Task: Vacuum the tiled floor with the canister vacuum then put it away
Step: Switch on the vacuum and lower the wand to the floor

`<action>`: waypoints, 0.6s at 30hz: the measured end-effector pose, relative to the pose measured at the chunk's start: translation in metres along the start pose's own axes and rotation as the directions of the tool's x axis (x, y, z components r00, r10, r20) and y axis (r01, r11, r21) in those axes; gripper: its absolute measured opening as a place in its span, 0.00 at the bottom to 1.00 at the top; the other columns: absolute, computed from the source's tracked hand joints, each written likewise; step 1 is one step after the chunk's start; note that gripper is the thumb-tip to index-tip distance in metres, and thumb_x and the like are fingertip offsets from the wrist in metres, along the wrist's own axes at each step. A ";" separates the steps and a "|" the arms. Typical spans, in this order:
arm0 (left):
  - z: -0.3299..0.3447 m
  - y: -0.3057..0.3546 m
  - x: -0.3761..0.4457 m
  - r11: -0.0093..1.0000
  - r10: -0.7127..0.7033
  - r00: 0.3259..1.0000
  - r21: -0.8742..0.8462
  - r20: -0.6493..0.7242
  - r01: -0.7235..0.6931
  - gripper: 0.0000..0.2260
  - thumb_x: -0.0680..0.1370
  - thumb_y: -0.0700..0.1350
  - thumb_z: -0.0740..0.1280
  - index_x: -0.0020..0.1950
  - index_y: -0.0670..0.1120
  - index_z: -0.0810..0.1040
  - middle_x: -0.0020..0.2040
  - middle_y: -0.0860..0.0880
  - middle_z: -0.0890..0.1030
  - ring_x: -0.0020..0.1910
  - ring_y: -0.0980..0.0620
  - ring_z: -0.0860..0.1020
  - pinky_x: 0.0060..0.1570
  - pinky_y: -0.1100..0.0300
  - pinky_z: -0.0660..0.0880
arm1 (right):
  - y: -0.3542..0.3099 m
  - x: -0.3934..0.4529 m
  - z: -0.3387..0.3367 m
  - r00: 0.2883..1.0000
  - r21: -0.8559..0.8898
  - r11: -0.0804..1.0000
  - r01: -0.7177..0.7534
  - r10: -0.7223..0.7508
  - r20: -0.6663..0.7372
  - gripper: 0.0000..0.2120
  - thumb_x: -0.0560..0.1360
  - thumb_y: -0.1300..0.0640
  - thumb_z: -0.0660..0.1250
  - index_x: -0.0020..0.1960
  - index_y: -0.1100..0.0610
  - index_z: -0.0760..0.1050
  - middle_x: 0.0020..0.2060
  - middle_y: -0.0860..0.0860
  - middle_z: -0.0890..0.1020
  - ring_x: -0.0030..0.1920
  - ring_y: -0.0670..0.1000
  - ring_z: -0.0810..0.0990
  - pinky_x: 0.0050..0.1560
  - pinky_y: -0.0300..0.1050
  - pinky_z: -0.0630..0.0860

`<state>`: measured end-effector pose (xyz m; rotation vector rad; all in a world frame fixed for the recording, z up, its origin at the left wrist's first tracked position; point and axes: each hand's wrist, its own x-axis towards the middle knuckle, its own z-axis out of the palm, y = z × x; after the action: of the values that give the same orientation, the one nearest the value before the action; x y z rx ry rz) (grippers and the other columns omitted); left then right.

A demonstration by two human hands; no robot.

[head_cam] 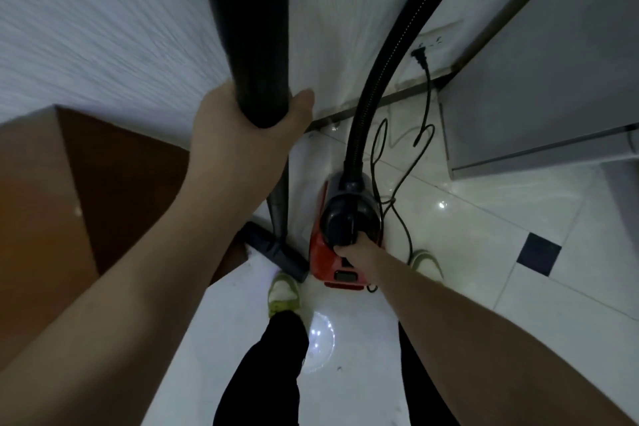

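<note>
The red canister vacuum (340,252) is seen on the tiled floor (449,235) between the feet, near the wall. It is judged rigid and fairly heavy, best lifted by its top handle. That handle is gripped by the right hand (356,251), arm extended downward. The stiff black wand (256,45) is held upright, the left hand (242,135) wrapped around it. The plug (420,57) hangs just beside the socket (434,40).

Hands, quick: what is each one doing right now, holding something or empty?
Left hand: closed around the black vacuum wand, held upright.
Right hand: closed on the handle of the red canister vacuum on the tiled floor.
</note>
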<state>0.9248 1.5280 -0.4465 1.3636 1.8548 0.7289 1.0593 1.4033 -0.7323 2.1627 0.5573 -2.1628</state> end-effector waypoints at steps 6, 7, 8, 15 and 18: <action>-0.020 0.014 -0.037 0.999 -0.035 0.991 0.003 -0.132 0.036 0.11 0.75 0.49 0.69 0.45 0.40 0.78 0.38 0.46 0.79 0.35 0.62 0.78 0.32 0.78 0.71 | 0.008 -0.032 -0.007 0.997 -0.134 0.988 0.077 -0.076 0.013 0.38 0.77 0.50 0.68 0.79 0.56 0.51 0.72 0.56 0.68 0.70 0.58 0.69 0.69 0.48 0.66; -0.023 0.019 -0.046 0.999 -0.044 0.987 -0.006 -0.154 0.044 0.11 0.75 0.48 0.69 0.45 0.40 0.78 0.38 0.46 0.79 0.34 0.62 0.78 0.33 0.77 0.72 | 0.008 -0.041 -0.012 0.996 -0.162 0.983 0.086 -0.083 0.023 0.38 0.77 0.50 0.68 0.79 0.55 0.51 0.72 0.55 0.68 0.70 0.58 0.69 0.69 0.48 0.66; -0.026 0.024 -0.055 0.998 -0.056 0.984 -0.016 -0.172 0.054 0.12 0.75 0.48 0.70 0.45 0.39 0.78 0.38 0.45 0.79 0.35 0.60 0.78 0.34 0.76 0.73 | 0.007 -0.053 -0.016 0.994 -0.190 0.976 0.105 -0.099 0.042 0.37 0.77 0.50 0.68 0.79 0.56 0.52 0.72 0.55 0.69 0.70 0.57 0.69 0.68 0.47 0.66; -0.043 0.077 -0.139 0.988 -0.151 0.932 -0.044 -0.330 0.145 0.12 0.76 0.45 0.69 0.42 0.36 0.76 0.33 0.44 0.77 0.33 0.55 0.76 0.31 0.73 0.71 | 0.011 -0.153 -0.036 0.969 -0.318 0.918 0.236 -0.199 0.145 0.30 0.80 0.47 0.61 0.77 0.58 0.58 0.62 0.55 0.78 0.61 0.54 0.77 0.60 0.43 0.71; -0.044 0.087 -0.174 0.967 -0.253 0.889 -0.067 -0.381 0.247 0.15 0.75 0.48 0.68 0.41 0.35 0.76 0.32 0.40 0.76 0.35 0.48 0.75 0.27 0.68 0.69 | 0.026 -0.180 -0.031 0.971 -0.245 0.943 0.224 -0.193 0.142 0.27 0.80 0.46 0.60 0.74 0.57 0.62 0.40 0.48 0.77 0.37 0.46 0.79 0.41 0.40 0.72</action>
<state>0.9710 1.3844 -0.3159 0.9890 2.2750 0.9236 1.1020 1.3465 -0.5617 1.9044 1.0393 -2.1497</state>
